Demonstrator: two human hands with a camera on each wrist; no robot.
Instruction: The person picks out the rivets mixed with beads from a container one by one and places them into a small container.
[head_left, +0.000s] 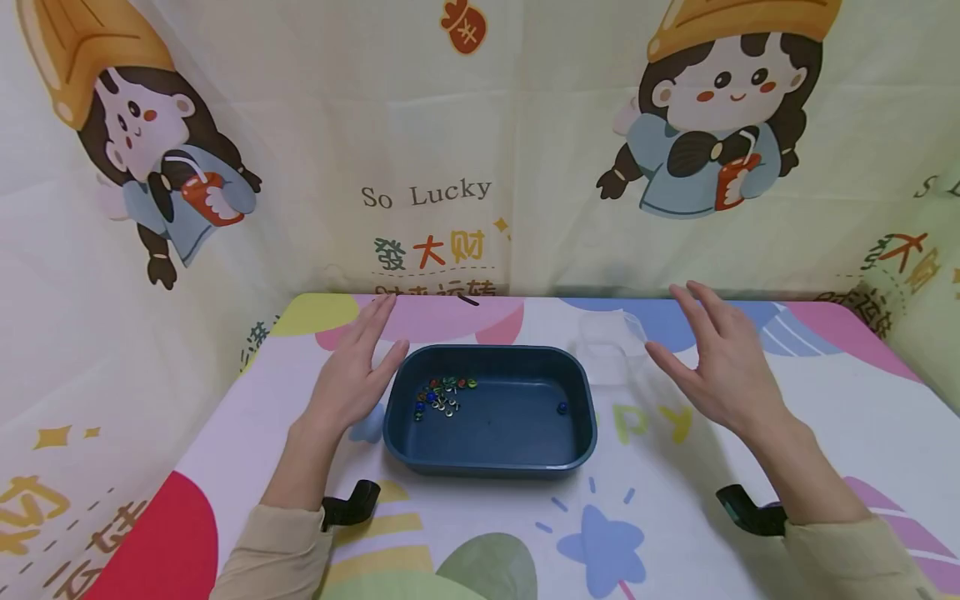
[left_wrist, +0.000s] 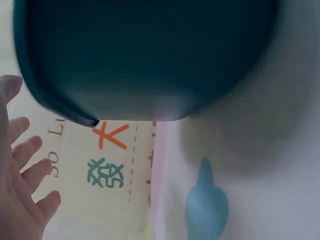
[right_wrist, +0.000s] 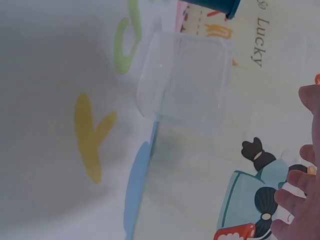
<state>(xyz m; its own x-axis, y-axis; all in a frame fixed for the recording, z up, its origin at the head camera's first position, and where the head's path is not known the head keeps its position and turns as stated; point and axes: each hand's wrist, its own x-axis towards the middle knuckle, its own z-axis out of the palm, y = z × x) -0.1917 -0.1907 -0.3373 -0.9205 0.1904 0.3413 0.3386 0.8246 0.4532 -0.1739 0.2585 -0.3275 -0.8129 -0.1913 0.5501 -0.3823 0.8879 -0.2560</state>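
A dark blue rectangular tray point(head_left: 495, 450) stands in the middle of the table. In its left part lies a cluster of small coloured beads point(head_left: 447, 383) with shiny metallic pieces point(head_left: 446, 406) among them. One dark blue bead point(head_left: 562, 407) lies apart near the right wall. My left hand point(head_left: 351, 379) is raised at the tray's left end, fingers extended, thumb tip close to the rim. My right hand point(head_left: 723, 371) is held up to the right of a clear plastic box point(right_wrist: 185, 80), fingers spread and holding nothing. The box stands behind the tray's right corner.
A patterned cloth point(head_left: 660, 533) covers the table. Behind it hangs a printed curtain point(head_left: 562, 167) that meets the table's back edge. A black wrist mount point(head_left: 352, 504) sticks out from the left sleeve, another black mount point(head_left: 750, 511) from the right.
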